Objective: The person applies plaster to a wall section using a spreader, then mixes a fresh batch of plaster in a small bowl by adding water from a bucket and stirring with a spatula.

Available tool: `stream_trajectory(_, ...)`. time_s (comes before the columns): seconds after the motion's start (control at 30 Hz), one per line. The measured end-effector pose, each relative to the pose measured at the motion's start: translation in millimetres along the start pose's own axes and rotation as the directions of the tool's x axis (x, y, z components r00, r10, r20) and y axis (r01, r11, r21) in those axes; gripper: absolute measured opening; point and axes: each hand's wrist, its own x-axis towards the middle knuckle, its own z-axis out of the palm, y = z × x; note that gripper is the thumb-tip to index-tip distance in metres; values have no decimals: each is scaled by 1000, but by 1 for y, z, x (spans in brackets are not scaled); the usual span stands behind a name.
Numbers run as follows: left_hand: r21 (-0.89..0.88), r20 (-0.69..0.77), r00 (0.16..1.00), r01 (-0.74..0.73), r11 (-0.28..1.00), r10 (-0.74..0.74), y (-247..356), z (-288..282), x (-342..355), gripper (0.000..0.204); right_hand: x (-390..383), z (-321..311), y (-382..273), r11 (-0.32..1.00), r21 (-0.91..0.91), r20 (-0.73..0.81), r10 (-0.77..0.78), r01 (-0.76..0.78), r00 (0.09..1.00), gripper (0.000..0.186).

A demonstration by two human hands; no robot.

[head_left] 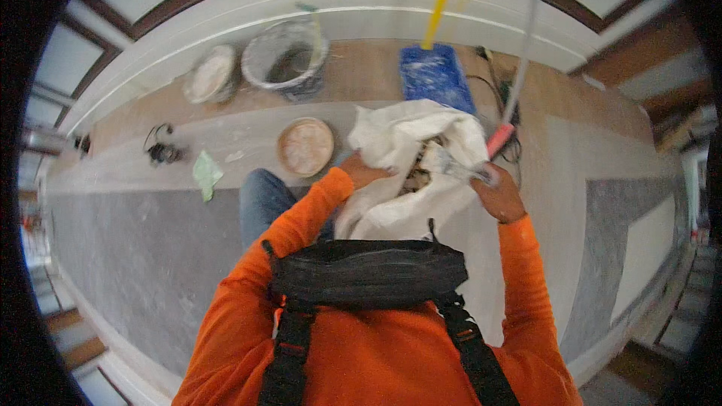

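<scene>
A white woven sack (391,131) stands on the floor in front of me, its mouth gaping and its rim folded outward. Inside it, brownish and pale debris (418,174) shows. At the sack's left rim my left hand (366,171) is closed on the fabric, its fingertips partly hidden. On the other side my right hand (502,194) grips a pale, dusty scraper-like tool (449,163). The tool's blade end points left over the sack's mouth; blur hides its exact shape.
A round tub of pale powder (306,147) is left of the sack. Farther back are a lined bucket (256,68), another whitened bucket (211,75) and a blue dustpan (435,75) with a yellow handle. A red-ended pole (519,79), cables (492,79) and a green cloth (207,174) are also nearby.
</scene>
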Motion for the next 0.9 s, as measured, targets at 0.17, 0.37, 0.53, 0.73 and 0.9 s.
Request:
stream_trajectory(0.17, -61, -23, 1000, 15, 998, -17, 83, -15, -26, 67, -34, -13, 27, 969, -243, -67, 37, -53, 997, 29)
stream_trajectory(0.37, -792, 121, 975, -18, 610, 187, 55, -31, -16, 40, 22, 100, 27, 981, -193, -56, -10, -1, 998, 40)
stream_trajectory(0.53, -71, -187, 971, -163, 984, 148, -11, 22, 17, 51, -6, 123, -59, 1000, 11, -15, 19, -19, 1000, 42)
stream_trajectory(0.73, 30, -155, 963, -218, 975, 220, 3, 18, 48, 67, -15, 150, -71, 959, 270, -152, 132, -88, 980, 48)
stream_trajectory(0.9, 278, -429, 868, -135, 951, 249, -9, 25, 80, 86, 5, 144, -55, 795, 480, 271, 266, -369, 925, 56)
